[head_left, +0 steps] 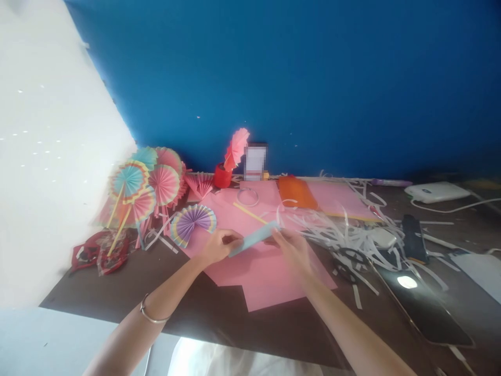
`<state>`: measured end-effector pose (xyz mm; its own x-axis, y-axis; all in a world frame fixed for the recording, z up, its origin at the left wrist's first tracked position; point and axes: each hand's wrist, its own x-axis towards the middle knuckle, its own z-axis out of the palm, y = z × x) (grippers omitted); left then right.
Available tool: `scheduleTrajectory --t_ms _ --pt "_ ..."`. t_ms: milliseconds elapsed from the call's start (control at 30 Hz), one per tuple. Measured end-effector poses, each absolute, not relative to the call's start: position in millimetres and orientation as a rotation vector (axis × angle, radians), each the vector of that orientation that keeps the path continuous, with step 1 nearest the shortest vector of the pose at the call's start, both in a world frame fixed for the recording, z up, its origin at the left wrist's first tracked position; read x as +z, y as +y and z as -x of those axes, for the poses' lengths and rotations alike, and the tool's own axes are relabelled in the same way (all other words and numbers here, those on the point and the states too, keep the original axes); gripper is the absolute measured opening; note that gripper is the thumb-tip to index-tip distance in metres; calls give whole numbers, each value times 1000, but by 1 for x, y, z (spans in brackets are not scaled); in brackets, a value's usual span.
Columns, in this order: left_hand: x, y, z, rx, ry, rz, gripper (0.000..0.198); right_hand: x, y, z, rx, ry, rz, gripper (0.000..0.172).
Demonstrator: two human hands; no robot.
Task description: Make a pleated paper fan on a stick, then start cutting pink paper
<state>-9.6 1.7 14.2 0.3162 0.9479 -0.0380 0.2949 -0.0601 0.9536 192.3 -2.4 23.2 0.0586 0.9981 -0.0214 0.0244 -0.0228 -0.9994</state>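
Note:
A light blue paper strip [256, 237] is stretched between my two hands above sheets of pink paper [270, 282]. My left hand [222, 244] is closed on its lower left end. At the upper right end, my right hand [291, 248] pinches it between thumb and fingers. Just left of my left hand lies a purple pleated paper fan [193, 222] with a yellow and blue edge. Behind the strip, a thin yellow stick [250, 213] and a ring-shaped bangle [248, 197] rest on the pink paper.
Several paper fans [127, 181] on sticks crowd the left, by a red heart-shaped container [88, 250]. A red holder [223, 176] and an orange packet [297, 192] are at the back. White paper strips [332, 230], scissors [352, 258] and a phone [426, 305] lie right.

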Motion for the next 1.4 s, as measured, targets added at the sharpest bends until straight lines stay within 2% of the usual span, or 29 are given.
scheduleTrajectory --t_ms 600,800,1233,1400 --pt "8 6 15 790 1077 -1580 20 22 -1 -201 1069 -1261 1320 34" --pt "3 9 19 770 1101 -1602 19 25 1 -200 1170 -1232 1229 34" --pt "10 7 19 723 1116 -1747 17 21 0 -203 959 -1301 1300 29" --pt "9 5 19 653 1107 -1731 15 23 0 -202 1023 -1239 1291 27"
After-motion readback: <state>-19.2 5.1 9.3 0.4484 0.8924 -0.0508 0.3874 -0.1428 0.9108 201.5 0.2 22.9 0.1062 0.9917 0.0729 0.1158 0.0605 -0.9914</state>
